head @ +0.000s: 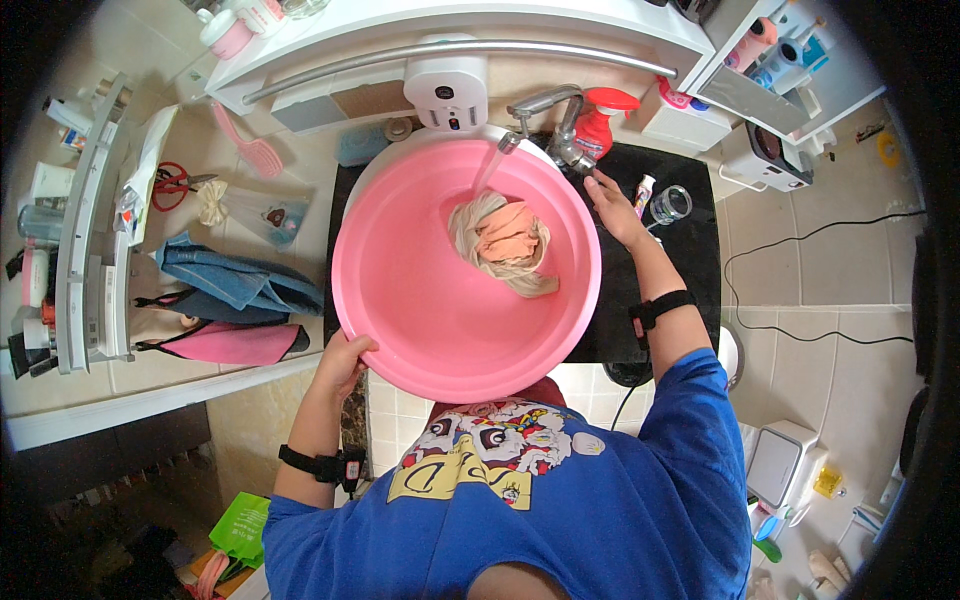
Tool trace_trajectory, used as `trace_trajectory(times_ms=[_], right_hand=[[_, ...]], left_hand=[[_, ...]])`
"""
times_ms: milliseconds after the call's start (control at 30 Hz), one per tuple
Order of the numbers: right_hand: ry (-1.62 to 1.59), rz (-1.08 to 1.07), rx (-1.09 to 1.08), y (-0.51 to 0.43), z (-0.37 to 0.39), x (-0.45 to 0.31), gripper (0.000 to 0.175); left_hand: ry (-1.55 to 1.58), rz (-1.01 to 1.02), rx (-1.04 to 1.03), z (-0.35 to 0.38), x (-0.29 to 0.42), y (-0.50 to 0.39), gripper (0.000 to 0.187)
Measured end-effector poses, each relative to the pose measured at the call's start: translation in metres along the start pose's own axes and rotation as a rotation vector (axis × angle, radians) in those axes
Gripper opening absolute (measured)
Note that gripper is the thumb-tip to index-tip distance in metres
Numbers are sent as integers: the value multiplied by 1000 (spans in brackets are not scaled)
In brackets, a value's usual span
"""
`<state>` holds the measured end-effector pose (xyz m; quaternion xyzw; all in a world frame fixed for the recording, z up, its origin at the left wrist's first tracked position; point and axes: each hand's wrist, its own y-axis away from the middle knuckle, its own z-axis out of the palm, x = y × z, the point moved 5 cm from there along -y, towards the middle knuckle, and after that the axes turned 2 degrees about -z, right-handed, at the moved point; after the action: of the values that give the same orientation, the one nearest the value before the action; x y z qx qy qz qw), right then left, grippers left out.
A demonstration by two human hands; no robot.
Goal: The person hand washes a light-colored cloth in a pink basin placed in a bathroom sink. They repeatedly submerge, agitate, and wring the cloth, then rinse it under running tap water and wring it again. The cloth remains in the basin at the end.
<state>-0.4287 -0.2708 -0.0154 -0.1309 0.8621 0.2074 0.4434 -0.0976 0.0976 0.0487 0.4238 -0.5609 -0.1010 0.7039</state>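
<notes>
A large pink plastic basin (405, 300) rests over the sink, with a beige cloth (529, 283) and a peach cloth (510, 229) bunched inside it. Water runs into it from the spout of a metal faucet (566, 135). At the basin's lower left, my left hand (349, 362) grips the rim, thumb over the edge. My right hand (613, 208) is at the faucet's handle, right of the basin, fingertips touching or very near it; whether they close on it is unclear. Behind the faucet stands a red spray bottle (594, 131).
On the black countertop (630, 300), right of the basin, are a glass jar (670, 204) and a small tube (643, 193). A metal rail (465, 46) and a white dispenser (448, 82) are above the basin. Blue towels (225, 274) hang at the left.
</notes>
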Motion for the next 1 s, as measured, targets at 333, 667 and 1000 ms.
trace_trajectory(times_ms=[333, 667, 1000], right_hand=[[256, -54, 9, 10, -1, -15, 65], [311, -86, 25, 4, 2, 0, 59], [318, -124, 19, 0, 4, 8, 55]], left_hand=[[-16, 3, -12, -2, 1, -2, 30], [-14, 14, -7, 0, 5, 1, 31], [-71, 0, 14, -2, 3, -1, 33]])
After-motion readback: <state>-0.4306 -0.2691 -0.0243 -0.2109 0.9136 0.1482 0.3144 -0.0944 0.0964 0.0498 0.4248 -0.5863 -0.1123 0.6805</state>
